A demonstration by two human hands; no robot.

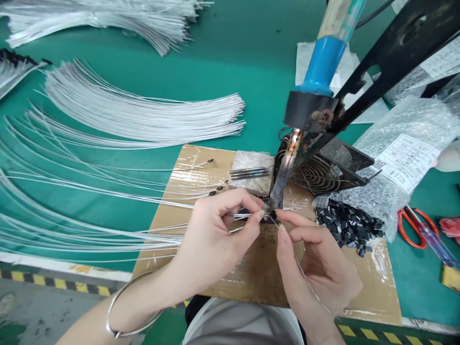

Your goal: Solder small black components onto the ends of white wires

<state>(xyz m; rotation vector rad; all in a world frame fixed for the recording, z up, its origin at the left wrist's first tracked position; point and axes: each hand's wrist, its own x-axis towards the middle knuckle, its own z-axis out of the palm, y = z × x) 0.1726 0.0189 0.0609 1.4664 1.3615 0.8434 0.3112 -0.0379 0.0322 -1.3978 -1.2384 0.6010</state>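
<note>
My left hand (226,235) is closed, thumb and forefinger pinched right under the tip of a soldering iron (282,179). White wires (154,199) run in from the left behind this hand, and one seems to end in the pinch; the fingertips hide its end. A tiny black piece (273,215) shows between both hands at the iron tip. Between thumb and forefinger, my right hand (316,263) pinches a thin strand of solder wire (305,278), which reaches up to the tip and trails down across the palm.
Cardboard (247,273) lies under the work. Behind my hands are a pad with metal rods (249,172) and a black fan (319,167). Black chips (348,225), red-handled scissors (419,227) and bubble wrap (413,143) are on the right; a wire bundle (143,110) lies at the left.
</note>
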